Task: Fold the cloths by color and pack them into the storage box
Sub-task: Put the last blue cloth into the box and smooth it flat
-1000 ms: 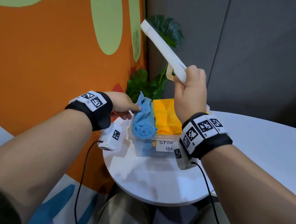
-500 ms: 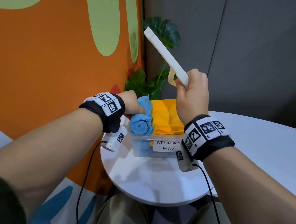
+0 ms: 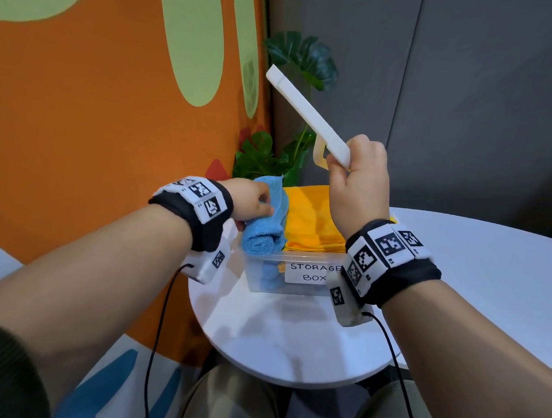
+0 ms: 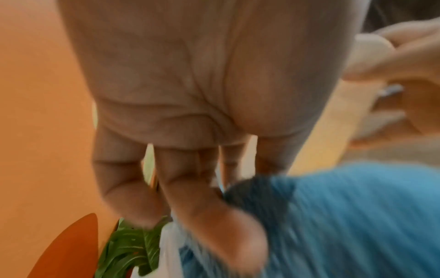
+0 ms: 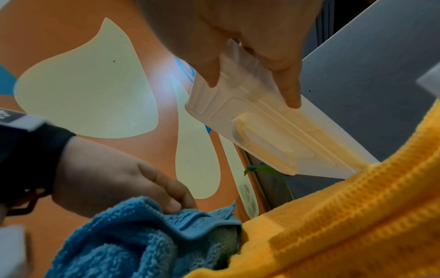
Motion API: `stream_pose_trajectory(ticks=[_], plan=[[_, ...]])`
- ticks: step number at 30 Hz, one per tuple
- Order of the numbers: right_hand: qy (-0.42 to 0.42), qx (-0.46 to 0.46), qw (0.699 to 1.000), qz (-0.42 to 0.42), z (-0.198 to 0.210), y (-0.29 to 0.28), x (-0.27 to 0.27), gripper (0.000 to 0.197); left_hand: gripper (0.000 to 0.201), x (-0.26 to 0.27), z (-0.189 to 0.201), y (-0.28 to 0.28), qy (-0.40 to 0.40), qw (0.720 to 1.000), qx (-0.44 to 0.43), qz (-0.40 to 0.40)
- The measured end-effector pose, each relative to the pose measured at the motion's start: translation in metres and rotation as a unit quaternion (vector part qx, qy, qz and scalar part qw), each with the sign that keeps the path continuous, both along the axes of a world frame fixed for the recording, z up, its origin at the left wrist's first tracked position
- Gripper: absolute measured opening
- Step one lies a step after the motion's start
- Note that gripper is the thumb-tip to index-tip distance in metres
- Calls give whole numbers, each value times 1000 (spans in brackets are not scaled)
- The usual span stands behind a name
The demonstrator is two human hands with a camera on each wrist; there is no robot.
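Note:
A clear storage box (image 3: 264, 277) labelled "STORAGE BOX" stands on the round white table (image 3: 293, 337). A rolled blue cloth (image 3: 267, 230) sticks up out of the box's left side, next to folded yellow cloth (image 3: 312, 217). More blue cloth shows through the box wall. My left hand (image 3: 252, 201) grips the blue roll (image 5: 119, 244), thumb on top (image 5: 171, 203) and fingers (image 4: 190, 188) down its outer side. My right hand (image 3: 356, 181) holds the white box lid (image 3: 305, 117) by one end. The lid (image 5: 273, 131) is raised and tilted above the box.
An orange wall (image 3: 97, 119) with green shapes stands close on the left. A leafy plant (image 3: 271, 154) is just behind the box. A grey partition (image 3: 465, 107) runs behind the table. Wrist camera cables hang below both arms.
My left hand has moved right from beside the blue roll onto it and closed round it. The right hand still holds the lid up, slightly lower.

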State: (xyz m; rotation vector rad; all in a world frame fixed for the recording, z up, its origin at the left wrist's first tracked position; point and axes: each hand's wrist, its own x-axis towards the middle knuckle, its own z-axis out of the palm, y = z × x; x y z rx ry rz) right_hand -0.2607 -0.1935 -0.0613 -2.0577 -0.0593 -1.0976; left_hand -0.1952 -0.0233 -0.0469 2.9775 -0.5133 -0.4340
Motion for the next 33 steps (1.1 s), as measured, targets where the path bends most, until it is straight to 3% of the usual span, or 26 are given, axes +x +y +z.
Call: stream_pose_trajectory(ticks=[3, 7, 11, 25, 33], plan=[[5, 1, 1000, 1, 0, 0, 0, 9, 34, 2, 19, 8, 69, 998, -12, -6], [5, 3, 1000, 2, 2, -1, 1, 6, 58, 10, 26, 15, 21, 994, 72, -74], [3, 4, 1000, -3, 2, -3, 2, 5, 70, 15, 12, 10, 56, 987, 92, -117], [14, 2, 1000, -8, 2, -5, 8, 6, 61, 28, -24, -12, 41, 961, 231, -143], [9, 10, 1000, -2, 8, -4, 5, 5, 59, 26, -31, -12, 25, 958, 242, -151]])
